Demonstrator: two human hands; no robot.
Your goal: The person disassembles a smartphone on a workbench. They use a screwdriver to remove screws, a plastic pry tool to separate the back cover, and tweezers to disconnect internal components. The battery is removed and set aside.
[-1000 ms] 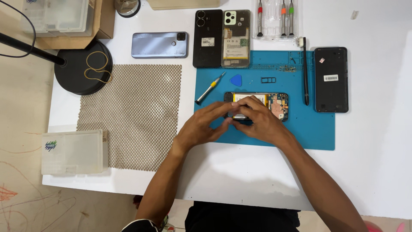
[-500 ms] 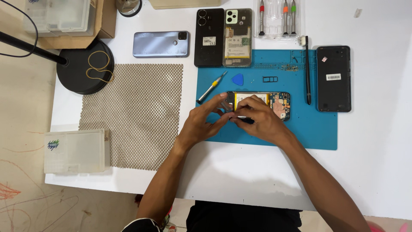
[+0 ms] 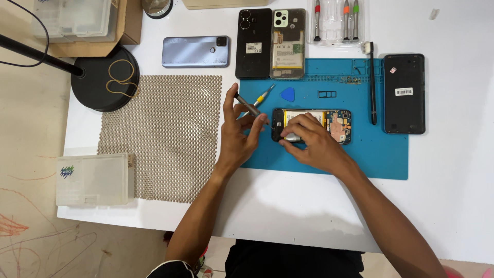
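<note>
Left hand (image 3: 239, 135) pinches a screwdriver (image 3: 253, 104) in closed fingers, tip slanting up-right — light, thin, best gripped mid-shaft. Right hand (image 3: 314, 141) presses curled fingers on the open phone (image 3: 337, 123), which lies lengthwise left-to-right on the blue mat (image 3: 381, 154) — rigid but fragile inside, so hold its edges.

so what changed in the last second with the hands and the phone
The left hand has lifted off the opened phone, swung left and now holds a screwdriver in its fingers. The right hand stays pressed on the opened phone. The blue mat and the other phones have not moved.
</note>
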